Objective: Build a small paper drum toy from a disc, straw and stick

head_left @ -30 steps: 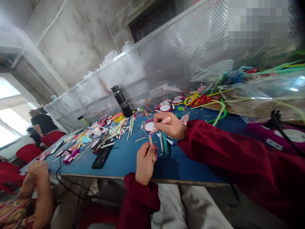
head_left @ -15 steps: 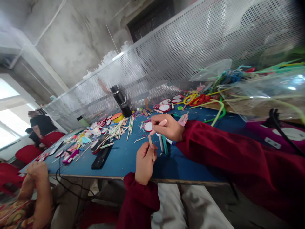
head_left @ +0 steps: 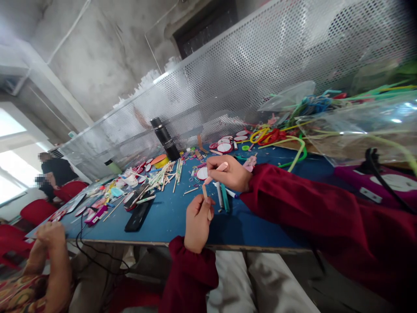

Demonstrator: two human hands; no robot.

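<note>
In the head view my left hand [head_left: 197, 221] is closed around a flat wooden craft stick [head_left: 205, 191], held nearly upright above the table's front part. My right hand [head_left: 233, 174] pinches a pink marker [head_left: 223, 167], its tip slanting down to the stick's upper end. The tip is close to the wood; whether it touches I cannot tell. Below my right hand lie a teal marker [head_left: 225, 198] and a grey-white one [head_left: 219, 195] side by side on the blue table [head_left: 257, 226]. A white disc with a red rim [head_left: 202, 174] is partly hidden behind my right hand.
A pile of paper sticks [head_left: 166, 174], a phone [head_left: 139, 217] and a black bottle [head_left: 165, 140] are left of centre. Coloured pipe cleaners [head_left: 270, 134] and a clear plastic bag [head_left: 361, 130] lie right. Another person's clasped hands [head_left: 52, 234] rest at the left edge.
Both hands keep nearly the same pose, with the marker tip still at the stick's upper end. Only a very slight shift of the view shows.
</note>
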